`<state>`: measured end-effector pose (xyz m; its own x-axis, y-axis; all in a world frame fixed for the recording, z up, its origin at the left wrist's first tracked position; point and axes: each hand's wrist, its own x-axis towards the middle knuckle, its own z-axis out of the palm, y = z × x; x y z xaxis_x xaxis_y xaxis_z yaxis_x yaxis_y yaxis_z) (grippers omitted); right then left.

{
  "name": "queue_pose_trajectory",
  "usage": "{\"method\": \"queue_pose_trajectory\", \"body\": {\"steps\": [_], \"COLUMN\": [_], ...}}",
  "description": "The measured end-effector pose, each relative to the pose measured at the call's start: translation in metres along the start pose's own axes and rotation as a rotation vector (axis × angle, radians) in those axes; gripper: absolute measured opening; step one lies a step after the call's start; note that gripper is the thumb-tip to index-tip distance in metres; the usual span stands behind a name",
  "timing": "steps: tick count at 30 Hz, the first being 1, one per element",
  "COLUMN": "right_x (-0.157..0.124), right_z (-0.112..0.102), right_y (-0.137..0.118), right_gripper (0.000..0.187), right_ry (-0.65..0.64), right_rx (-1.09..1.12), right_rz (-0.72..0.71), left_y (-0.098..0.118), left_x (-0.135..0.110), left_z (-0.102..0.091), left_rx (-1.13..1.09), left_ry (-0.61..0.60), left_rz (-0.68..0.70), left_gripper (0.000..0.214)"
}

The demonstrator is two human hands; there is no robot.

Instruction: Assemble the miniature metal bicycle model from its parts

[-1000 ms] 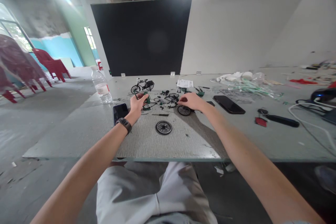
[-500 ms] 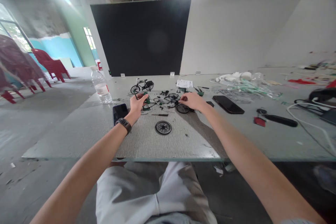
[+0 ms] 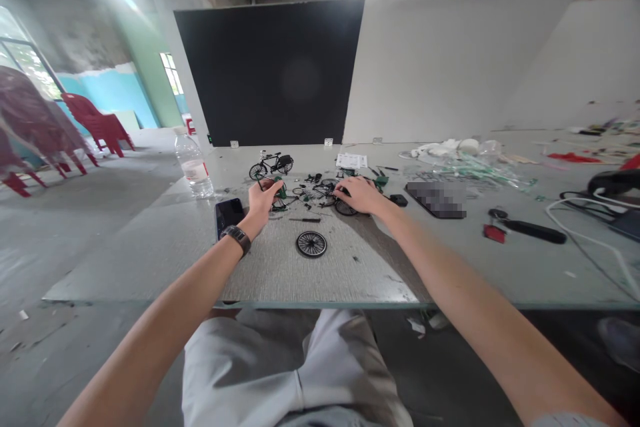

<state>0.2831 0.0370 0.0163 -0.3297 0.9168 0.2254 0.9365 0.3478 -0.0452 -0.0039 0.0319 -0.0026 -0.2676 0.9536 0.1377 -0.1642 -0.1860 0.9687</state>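
Note:
My left hand (image 3: 263,197), with a watch on its wrist, is closed round a green model bicycle frame (image 3: 279,191) on the table (image 3: 350,267). My right hand (image 3: 357,194) lies over a small black wheel (image 3: 345,208) and the heap of small black and green parts (image 3: 320,191), fingers curled onto them; what they pinch is too small to name. A loose spoked wheel (image 3: 311,243) lies nearer me, between my arms. A finished black model bicycle (image 3: 271,164) stands behind my left hand. A thin black rod (image 3: 306,219) lies between the hands.
A water bottle (image 3: 193,165) stands at the left, a dark phone (image 3: 229,213) beside my left wrist. A second phone (image 3: 437,199), plastic bags and sprues (image 3: 465,163), a black-handled tool (image 3: 535,231), a red piece (image 3: 493,232) and white cables (image 3: 590,227) lie to the right. Red chairs (image 3: 97,123) stand far left.
My right hand has slid a little to the left, over the small wheel and closer to the heap of parts. My left hand has stayed on the green frame.

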Motion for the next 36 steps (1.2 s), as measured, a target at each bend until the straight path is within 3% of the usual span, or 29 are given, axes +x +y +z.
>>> {"method": "queue_pose_trajectory", "body": {"steps": [10,18,24,36], "right_x": [0.008,0.008,0.016,0.018], "right_z": [0.012,0.011,0.018,0.019], "right_y": [-0.007,-0.018,-0.021,-0.021], "right_gripper": [0.056,0.067,0.064,0.052], "right_ry": [-0.085,0.000,-0.057,-0.041], "right_rx": [0.044,0.086,0.082,-0.006], "right_rz": [0.033,-0.052,-0.084,-0.068], "left_y": [0.000,-0.003,-0.009,-0.006], "left_x": [0.000,0.001,0.006,0.002], "left_z": [0.001,-0.002,-0.003,0.001], "left_rx": [0.009,0.043,0.028,0.015], "left_ry": [-0.007,-0.017,-0.034,-0.033], "left_rz": [0.000,0.027,0.040,0.049], "left_gripper": [0.022,0.025,0.029,0.023]}}
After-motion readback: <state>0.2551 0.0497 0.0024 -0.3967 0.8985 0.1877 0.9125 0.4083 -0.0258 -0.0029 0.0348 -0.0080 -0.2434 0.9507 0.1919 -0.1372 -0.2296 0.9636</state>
